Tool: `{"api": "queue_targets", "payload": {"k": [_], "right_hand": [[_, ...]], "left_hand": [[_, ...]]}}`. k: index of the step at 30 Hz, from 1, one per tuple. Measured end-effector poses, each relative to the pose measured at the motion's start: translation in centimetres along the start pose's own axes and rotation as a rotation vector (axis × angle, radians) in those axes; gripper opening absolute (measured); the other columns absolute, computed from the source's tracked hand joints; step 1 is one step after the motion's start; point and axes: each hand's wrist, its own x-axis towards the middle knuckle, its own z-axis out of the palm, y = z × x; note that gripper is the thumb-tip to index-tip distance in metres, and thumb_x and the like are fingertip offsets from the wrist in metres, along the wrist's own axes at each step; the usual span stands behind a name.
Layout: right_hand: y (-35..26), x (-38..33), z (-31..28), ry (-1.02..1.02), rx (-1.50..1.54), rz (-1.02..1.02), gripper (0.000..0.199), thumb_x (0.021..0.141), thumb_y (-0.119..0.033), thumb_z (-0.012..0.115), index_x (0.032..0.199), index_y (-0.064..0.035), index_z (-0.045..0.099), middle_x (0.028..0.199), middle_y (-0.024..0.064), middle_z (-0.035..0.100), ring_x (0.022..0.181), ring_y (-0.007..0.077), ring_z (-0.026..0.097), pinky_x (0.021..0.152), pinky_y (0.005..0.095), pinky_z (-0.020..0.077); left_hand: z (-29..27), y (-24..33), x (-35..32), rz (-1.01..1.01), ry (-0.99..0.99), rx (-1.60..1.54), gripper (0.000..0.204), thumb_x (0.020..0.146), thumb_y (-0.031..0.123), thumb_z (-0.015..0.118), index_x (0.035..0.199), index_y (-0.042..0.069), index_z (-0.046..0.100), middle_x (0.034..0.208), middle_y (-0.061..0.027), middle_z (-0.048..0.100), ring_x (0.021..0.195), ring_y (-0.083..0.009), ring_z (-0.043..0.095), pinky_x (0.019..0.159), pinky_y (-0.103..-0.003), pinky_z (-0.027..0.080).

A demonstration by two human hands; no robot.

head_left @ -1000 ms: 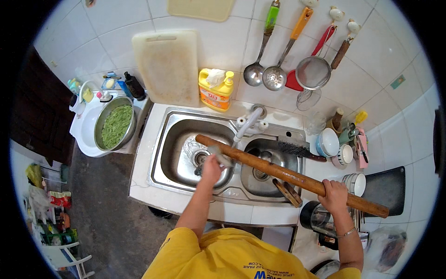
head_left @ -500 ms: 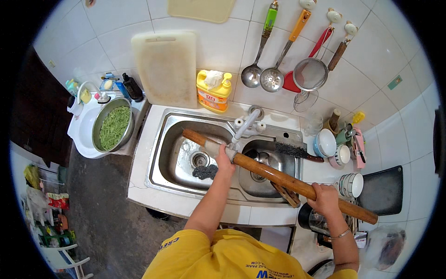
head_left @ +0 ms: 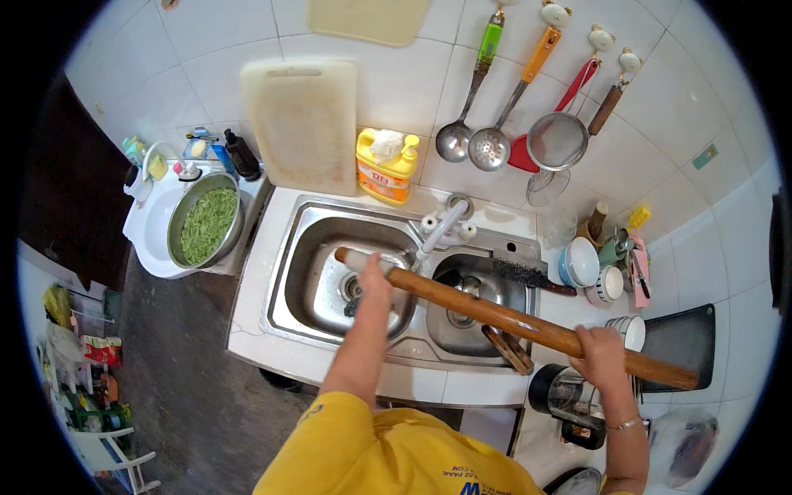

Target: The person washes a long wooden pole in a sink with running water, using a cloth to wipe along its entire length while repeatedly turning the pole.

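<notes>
A long, thick wooden rolling pin [head_left: 478,307] lies slantwise above the double sink [head_left: 280,326], its left end higher in the picture. My left hand [head_left: 374,279] is closed on a pale cloth [head_left: 353,260] wrapped round the pin near its left end. Toward the other end, my right hand [head_left: 600,355] grips the bare wood. Below my left hand, part of a dark scouring pad [head_left: 350,308] shows in the left basin; my forearm covers some of it. The white faucet [head_left: 441,228] stands behind the pin.
A dark, rough-bladed knife [head_left: 521,271] lies across the right basin's far side, and wooden pieces [head_left: 507,350] rest at its near edge. Bowls [head_left: 580,262] and a glass-sided pot [head_left: 569,392] stand at right. A yellow jug [head_left: 386,177] and green-filled basin [head_left: 206,223] are at left.
The rolling pin has shifted right. My left hand and the cloth have slid toward its left end, and my right hand has moved slightly right with it.
</notes>
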Motion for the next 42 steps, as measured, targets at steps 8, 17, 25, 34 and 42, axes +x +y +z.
{"api": "queue_targets", "payload": {"k": [8, 17, 25, 34, 42], "right_hand": [[6.7, -8.1, -3.6, 0.327, -0.353, 0.089, 0.055, 0.050, -0.018, 0.078, 0.099, -0.0091, 0.056, 0.089, 0.0088, 0.053, 0.087, 0.0277, 0.053, 0.079, 0.0429, 0.0393], [5.3, -6.7, -1.3, 0.182, -0.252, 0.159, 0.047, 0.053, -0.011, 0.075, 0.097, -0.0082, 0.058, 0.086, 0.0084, 0.052, 0.084, 0.0276, 0.052, 0.078, 0.0421, 0.0397], [5.7, -7.3, 0.0, 0.189, -0.182, 0.224, 0.063, 0.043, -0.014, 0.082, 0.101, -0.0076, 0.057, 0.088, 0.0089, 0.054, 0.085, 0.0284, 0.052, 0.078, 0.0422, 0.0395], [3.9, -6.5, 1.0, 0.124, -0.162, 0.231, 0.062, 0.044, -0.018, 0.082, 0.101, -0.0090, 0.058, 0.087, 0.0086, 0.054, 0.084, 0.0274, 0.053, 0.074, 0.0409, 0.0391], [2.5, -7.0, 1.4, 0.133, -0.130, 0.252, 0.061, 0.045, -0.016, 0.082, 0.100, -0.0092, 0.058, 0.086, 0.0090, 0.054, 0.083, 0.0284, 0.053, 0.073, 0.0409, 0.0399]], "left_hand": [[-4.3, 6.8, 1.4, 0.044, -0.161, 0.450, 0.020, 0.080, 0.005, 0.056, 0.097, -0.003, 0.053, 0.089, -0.0179, 0.059, 0.064, -0.0294, 0.061, 0.047, -0.046, 0.049], [-5.5, 7.7, -2.3, -0.168, -0.576, 0.289, 0.033, 0.085, 0.022, 0.046, 0.110, 0.003, 0.057, 0.105, -0.0113, 0.064, 0.097, -0.0266, 0.061, 0.076, -0.046, 0.049], [-6.9, 10.5, -5.2, -0.128, -0.601, 0.485, 0.039, 0.088, 0.045, 0.056, 0.101, 0.008, 0.060, 0.093, -0.0093, 0.065, 0.080, -0.0224, 0.063, 0.064, -0.041, 0.052], [-5.8, 3.9, -4.4, -0.131, -0.252, 0.340, 0.026, 0.083, 0.005, 0.053, 0.109, 0.001, 0.052, 0.098, -0.0149, 0.061, 0.090, -0.0272, 0.064, 0.072, -0.041, 0.054], [-9.5, 7.1, -3.2, -0.262, -0.524, 0.141, 0.035, 0.083, 0.028, 0.044, 0.110, 0.010, 0.056, 0.102, -0.0097, 0.062, 0.093, -0.0285, 0.058, 0.078, -0.049, 0.044]]}}
